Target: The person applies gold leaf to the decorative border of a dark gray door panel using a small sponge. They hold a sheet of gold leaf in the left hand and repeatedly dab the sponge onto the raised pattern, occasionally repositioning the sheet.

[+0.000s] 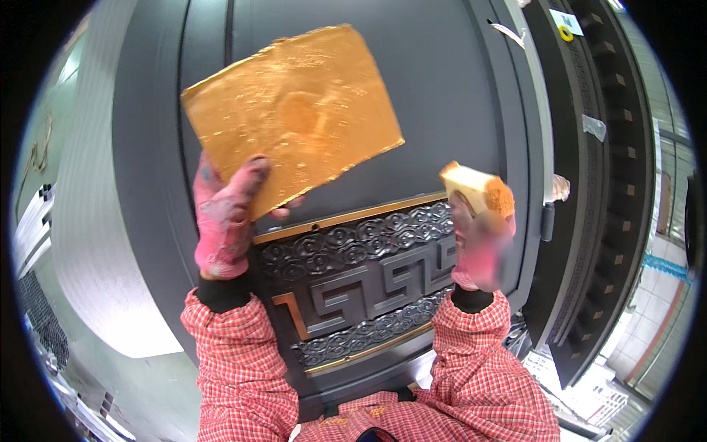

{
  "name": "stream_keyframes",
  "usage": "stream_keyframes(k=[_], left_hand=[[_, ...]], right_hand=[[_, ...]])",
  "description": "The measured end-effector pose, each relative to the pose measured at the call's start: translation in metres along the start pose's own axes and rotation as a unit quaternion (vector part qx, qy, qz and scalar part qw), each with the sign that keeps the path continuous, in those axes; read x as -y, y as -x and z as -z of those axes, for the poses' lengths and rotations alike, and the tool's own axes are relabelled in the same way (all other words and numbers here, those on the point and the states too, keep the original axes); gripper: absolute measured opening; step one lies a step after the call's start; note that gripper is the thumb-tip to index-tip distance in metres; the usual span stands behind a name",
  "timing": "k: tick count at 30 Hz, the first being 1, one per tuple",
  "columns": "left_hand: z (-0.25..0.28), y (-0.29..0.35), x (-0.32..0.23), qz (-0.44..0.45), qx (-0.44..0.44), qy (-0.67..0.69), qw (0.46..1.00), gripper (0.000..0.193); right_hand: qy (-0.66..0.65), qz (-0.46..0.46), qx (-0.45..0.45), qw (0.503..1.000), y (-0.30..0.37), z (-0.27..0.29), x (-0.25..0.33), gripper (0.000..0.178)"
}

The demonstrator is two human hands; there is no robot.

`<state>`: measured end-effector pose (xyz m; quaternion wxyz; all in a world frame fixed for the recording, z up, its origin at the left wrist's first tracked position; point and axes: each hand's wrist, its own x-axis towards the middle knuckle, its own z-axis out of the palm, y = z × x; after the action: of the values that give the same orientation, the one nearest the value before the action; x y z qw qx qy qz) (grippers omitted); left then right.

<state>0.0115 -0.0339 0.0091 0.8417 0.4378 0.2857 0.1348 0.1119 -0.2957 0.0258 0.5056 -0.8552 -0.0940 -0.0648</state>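
My left hand [230, 214], in a pink stained glove, grips the lower left corner of a flat rectangular board [324, 85] coated in gold paint. The thumb lies on its face, where a darker smeared patch shows in the middle. In my right hand [482, 243], also gloved in pink, is a pale sponge [471, 180] with an orange-gold stained end. Both hands are over a dark grey door panel [434, 96]. Its raised ornament band [368, 283] has scrolls and a key pattern, with gold border strips and one copper-coloured section at the left.
Along the right stand dark door frames [571, 169] with a row of small blocks, and a roll of yellow tape [565, 33] near the top. A whitish sheet [96, 184] runs beside the panel's left edge. A white strip [508, 33] sticks out at the panel's upper right.
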Motion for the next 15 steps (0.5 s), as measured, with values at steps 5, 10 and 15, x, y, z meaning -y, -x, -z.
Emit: stream_keyframes(k=[5, 10, 15], left_hand=[[0.004, 0.0, 0.003, -0.027, -0.024, 0.005, 0.999, 0.043], [-0.003, 0.0, 0.002, -0.02, -0.035, -0.026, 0.999, 0.044], [-0.001, -0.001, 0.001, -0.027, -0.037, -0.025, 0.999, 0.044]], right_hand=[[0.032, -0.191, 0.024, 0.981, 0.038, 0.02, -0.027, 0.032], [0.162, 0.075, 0.061, 0.982, 0.031, 0.013, -0.057, 0.037], [0.041, -0.173, -0.04, 0.983, 0.029, 0.023, -0.061, 0.034]])
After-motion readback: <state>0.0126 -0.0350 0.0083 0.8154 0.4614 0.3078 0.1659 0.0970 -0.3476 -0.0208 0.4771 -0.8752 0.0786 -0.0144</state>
